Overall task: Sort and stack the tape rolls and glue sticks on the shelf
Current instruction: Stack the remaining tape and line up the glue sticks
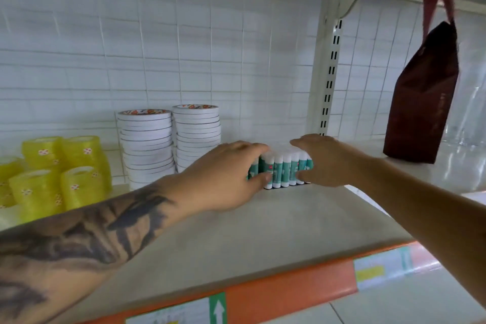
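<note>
A block of glue sticks (285, 169) stands upright on the pale shelf (263, 223), white caps up and teal labels facing out, packed side by side in tight rows toward the back of the board. Both hands close on it from either side. The left hand (226, 176) cups the left end, fingers curled over the caps and the thumb pressed against the front of the nearest stick. The right hand (328, 160) wraps the right end the same way, fingers arched over the top and the thumb tucked against the front lower edge. So each grip is closed around the bundle, which rests on the shelf between them.

Just left of the glue sticks, against the white tiled wall, rise two stacks of white tape rolls (171, 144), standing side by side and touching or nearly so. Further left sits a cluster of yellow tape rolls (60, 173), piled two high. Well to the right a dark red gift bag (423, 92) stands upright on the neighbouring shelf section. An orange price strip (289, 289) with labels runs along the shelf's front edge.
</note>
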Demonstrator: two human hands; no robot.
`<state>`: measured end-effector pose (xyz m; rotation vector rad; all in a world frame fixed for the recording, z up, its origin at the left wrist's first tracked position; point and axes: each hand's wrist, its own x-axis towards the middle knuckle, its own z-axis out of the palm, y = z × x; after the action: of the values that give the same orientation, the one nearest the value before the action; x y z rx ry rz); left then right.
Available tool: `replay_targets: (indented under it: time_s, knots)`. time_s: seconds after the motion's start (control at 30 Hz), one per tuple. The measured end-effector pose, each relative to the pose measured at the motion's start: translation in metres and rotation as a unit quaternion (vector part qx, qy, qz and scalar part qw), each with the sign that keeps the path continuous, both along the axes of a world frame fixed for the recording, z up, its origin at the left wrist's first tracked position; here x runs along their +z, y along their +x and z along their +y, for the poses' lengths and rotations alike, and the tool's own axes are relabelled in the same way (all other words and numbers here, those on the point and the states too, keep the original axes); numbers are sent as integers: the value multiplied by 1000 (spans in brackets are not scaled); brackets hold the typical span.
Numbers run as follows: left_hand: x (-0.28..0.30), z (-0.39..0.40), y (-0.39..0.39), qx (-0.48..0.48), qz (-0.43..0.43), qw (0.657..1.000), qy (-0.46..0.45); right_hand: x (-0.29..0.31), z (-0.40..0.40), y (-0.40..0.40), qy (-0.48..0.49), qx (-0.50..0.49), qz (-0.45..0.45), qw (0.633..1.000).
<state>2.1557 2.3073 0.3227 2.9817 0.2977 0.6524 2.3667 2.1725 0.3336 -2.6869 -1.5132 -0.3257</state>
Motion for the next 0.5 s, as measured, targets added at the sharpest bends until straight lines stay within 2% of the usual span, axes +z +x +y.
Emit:
replay_targets:
  time_s: [0.13,0.3,0.5]
  knots:
    - [-7,0,59,62,42,995,60,-15,14,22,17,39,2,999]
    - [-18,12,87,160,82,982,65,-24,23,35,32,82,28,996]
    - [-20,12,102,179,77,979,61,-30,33,45,62,117,54,990]
